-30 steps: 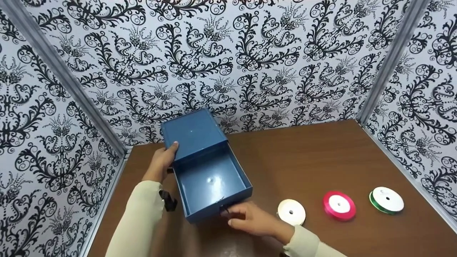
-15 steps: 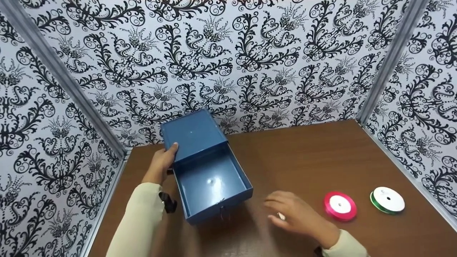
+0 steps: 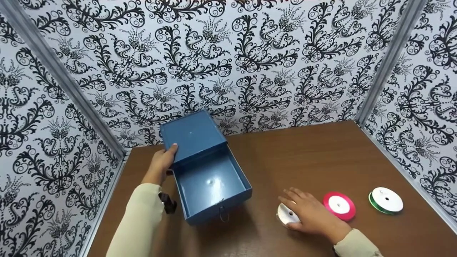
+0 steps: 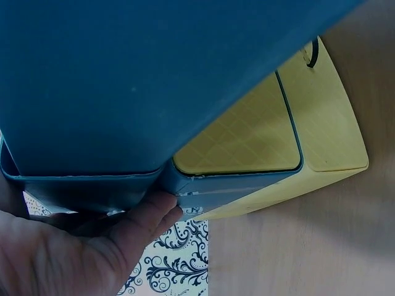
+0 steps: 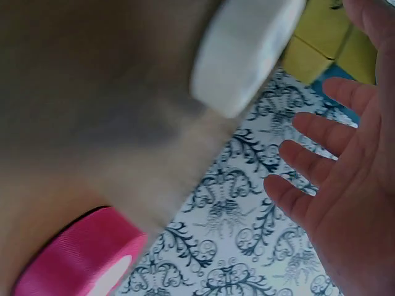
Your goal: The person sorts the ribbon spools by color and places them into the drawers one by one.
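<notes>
A blue-topped small drawer cabinet [image 3: 192,134] stands at the left of the table, its top drawer [image 3: 194,189] pulled out with nothing inside. A ring pull [image 3: 224,215] hangs from the drawer front. My left hand [image 3: 162,160] grips the cabinet's left side, thumb on the top. Lower yellow drawer fronts [image 4: 333,117] show in the left wrist view. My right hand [image 3: 316,216], fingers extended, is over the right part of a white ribbon spool [image 3: 284,215], partly hiding it. In the right wrist view, the fingers lie beside that spool [image 5: 241,55].
Right of my right hand lie a pink ribbon spool [image 3: 342,207] and a green ribbon spool with a white face [image 3: 387,200] on the brown table [image 3: 296,153]. Patterned walls [image 3: 228,53] close off the back and both sides.
My right hand has let go of the drawer's ring pull and moved right to the white ribbon spool. The left hand and the pulled-out drawer stay in place.
</notes>
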`<state>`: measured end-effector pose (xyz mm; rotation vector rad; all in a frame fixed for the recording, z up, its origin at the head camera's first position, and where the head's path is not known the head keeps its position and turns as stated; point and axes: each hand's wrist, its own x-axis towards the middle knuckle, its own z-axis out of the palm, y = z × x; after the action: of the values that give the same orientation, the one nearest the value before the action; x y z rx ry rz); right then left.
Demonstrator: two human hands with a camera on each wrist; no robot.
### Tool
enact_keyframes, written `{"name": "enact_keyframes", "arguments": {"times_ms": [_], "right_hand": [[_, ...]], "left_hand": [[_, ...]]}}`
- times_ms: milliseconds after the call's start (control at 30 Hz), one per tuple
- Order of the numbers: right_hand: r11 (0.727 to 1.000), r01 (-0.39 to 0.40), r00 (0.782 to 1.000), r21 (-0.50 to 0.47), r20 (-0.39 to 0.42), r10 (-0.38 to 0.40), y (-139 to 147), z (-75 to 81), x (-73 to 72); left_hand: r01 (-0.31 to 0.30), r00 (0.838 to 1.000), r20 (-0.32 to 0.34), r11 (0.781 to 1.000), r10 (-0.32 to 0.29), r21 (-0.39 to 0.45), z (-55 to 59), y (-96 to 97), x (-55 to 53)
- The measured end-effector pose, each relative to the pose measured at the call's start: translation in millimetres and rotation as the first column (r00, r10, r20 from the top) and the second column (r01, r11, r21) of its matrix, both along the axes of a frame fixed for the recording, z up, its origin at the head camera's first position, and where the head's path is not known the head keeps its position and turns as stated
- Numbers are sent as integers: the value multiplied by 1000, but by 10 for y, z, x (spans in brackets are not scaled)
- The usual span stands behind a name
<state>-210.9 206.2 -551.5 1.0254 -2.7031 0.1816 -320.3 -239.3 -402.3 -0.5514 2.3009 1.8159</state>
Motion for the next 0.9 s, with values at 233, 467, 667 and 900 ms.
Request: {"name": "enact_keyframes", "arguments": {"times_ms": [233, 467, 667, 900], "right_hand": [[1000, -3, 998, 29, 66, 1, 55, -152, -7], [999, -15, 996, 52, 90, 10, 55, -168, -33], [998, -61, 998, 12, -23, 62, 45, -110, -86], [993, -112, 989, 45, -90, 115, 8, 133, -132]], "left_hand": [[-6, 1000, -4, 1000, 6, 3, 0, -6, 3], [-13, 1000, 1, 1000, 13, 16, -8, 8, 15], [-16, 1000, -2, 1000, 16, -10, -3, 10, 14], [-14, 1000, -2, 1000, 14, -6, -16, 9, 8]]}}
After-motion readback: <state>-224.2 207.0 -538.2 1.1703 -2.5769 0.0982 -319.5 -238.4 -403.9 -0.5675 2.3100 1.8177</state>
